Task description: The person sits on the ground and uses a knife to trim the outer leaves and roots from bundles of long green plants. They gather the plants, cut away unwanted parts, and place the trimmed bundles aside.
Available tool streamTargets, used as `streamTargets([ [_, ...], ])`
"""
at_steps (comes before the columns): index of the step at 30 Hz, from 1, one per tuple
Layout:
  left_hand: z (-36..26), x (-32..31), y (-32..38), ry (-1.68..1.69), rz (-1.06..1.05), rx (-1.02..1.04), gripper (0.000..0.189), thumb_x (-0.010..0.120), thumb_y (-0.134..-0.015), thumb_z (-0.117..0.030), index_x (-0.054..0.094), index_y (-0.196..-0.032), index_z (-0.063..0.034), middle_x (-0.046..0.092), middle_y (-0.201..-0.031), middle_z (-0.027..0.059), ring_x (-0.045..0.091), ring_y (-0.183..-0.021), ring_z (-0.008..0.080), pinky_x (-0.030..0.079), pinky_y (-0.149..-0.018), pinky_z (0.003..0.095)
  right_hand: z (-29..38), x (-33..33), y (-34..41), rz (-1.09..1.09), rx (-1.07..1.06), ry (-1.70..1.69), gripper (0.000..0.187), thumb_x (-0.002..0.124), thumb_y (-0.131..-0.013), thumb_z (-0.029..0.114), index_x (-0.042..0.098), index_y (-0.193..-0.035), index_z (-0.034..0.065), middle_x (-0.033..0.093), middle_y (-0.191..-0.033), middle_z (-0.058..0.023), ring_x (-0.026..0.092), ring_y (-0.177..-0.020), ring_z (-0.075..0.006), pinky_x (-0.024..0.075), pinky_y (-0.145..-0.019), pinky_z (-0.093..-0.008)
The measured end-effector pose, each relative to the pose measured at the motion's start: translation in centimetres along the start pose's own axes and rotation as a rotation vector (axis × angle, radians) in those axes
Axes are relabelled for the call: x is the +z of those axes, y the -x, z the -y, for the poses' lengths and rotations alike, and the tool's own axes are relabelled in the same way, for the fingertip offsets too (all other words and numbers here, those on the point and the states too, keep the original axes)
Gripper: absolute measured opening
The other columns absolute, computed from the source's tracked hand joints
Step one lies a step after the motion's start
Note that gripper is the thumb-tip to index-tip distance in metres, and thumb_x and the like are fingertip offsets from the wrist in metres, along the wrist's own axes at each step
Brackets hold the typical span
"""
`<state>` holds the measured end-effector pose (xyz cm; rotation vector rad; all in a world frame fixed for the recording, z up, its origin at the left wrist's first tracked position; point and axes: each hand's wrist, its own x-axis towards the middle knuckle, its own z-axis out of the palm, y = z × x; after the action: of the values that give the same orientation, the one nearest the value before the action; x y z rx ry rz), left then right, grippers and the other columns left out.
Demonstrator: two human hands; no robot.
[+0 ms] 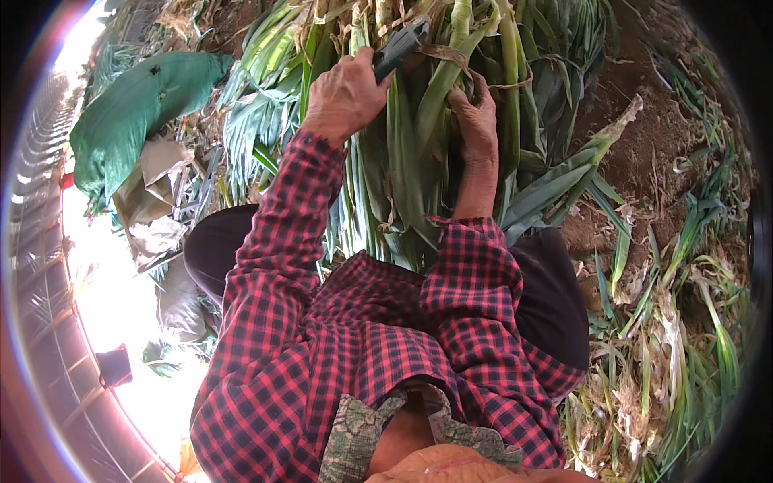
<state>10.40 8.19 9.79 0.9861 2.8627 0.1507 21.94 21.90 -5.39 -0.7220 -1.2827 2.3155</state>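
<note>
A bundle of leek-like plants with long green leaves (416, 163) lies before me, its pale stalks towards the top edge. My left hand (349, 93) is closed on a flat dark green leaf or strip (403, 47), which slants up to the right over the stalks. At the right side of the bundle, the thumb and fingers of my right hand (477, 124) pinch at the leaves, beside a dry brown leaf (448, 54) that crosses the stalks. What lies under the fingers is partly hidden.
A single stalk with leaves (595, 148) lies on bare soil to the right. Loose plants and dry trimmings (670, 338) cover the ground lower right. To the left are a green mesh sack (142, 115) and crumpled sacking (160, 163). More leafy plants (259, 121) lie beside the bundle.
</note>
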Motion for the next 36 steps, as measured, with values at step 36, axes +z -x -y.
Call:
streamTargets([
  [36, -2.1, -0.9, -7.9, -0.059, 0.027, -0.061, 0.044, 0.060, -0.097, -0.040, 0.066, -0.115, -0.0006, 0.073, -0.101, 0.0281, 0.071, -0.098, 0.0450, 0.054, -0.090, 0.0545, 3.3, 3.1, -1.2, -0.099, 0.094, -0.113, 0.065, 0.082, -0.081, 0.007, 0.057, -0.141, 0.0001, 0.064, -0.130, -0.0081, 0.063, -0.108, -0.0148, 0.0525, -0.093, -0.0295],
])
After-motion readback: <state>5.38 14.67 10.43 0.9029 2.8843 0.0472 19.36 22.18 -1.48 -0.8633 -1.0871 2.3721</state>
